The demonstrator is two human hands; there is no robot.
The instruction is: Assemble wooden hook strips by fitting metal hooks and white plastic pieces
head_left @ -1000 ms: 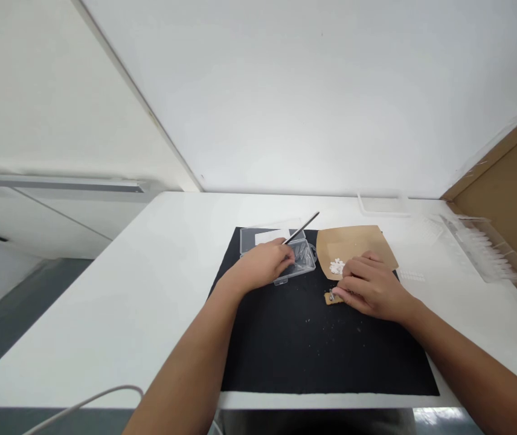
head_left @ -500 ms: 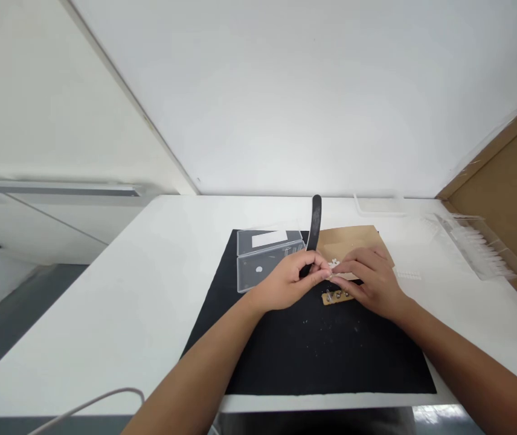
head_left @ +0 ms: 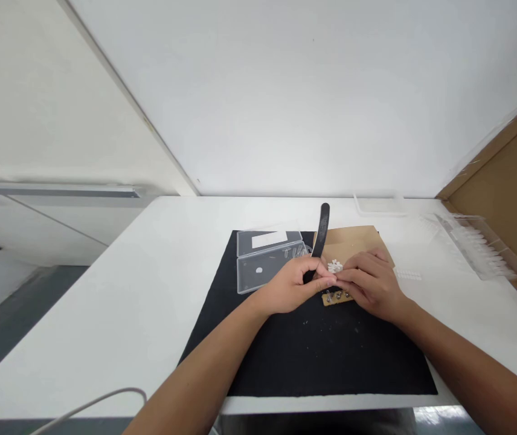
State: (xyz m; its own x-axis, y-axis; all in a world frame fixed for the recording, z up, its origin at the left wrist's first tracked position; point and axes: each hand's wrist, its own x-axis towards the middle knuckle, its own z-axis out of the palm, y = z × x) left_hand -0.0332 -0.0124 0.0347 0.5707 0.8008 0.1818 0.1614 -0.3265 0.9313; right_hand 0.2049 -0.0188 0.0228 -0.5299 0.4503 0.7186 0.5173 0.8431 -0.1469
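My left hand (head_left: 290, 285) is closed round a black curved nail file (head_left: 324, 226), which sticks up and leans slightly right. Its thumb and forefinger pinch together, touching the fingertips of my right hand (head_left: 373, 283). The right fingers are also pinched; anything small between them is hidden. Just behind the fingertips lies a cluster of small white pieces (head_left: 334, 266) on brown paper (head_left: 356, 238). Below the hands, a tan strip (head_left: 326, 303) carries several small metallic studs, with a clear piece at its left end. Left of the hands rests an open clear plastic case (head_left: 246, 278) with several clear nail tips inside.
A black mat (head_left: 326, 362) covers the front of the white table (head_left: 104, 302). At right are a clear package of white tips (head_left: 485, 248) and a sheet of small white tabs (head_left: 407, 275). A clear tray (head_left: 378, 205) stands behind; a cable (head_left: 99, 399) hangs front left.
The nail file has shifted slightly right and down with my left hand. The fingertips of both hands have come closer together, and more of the white pieces behind them shows.
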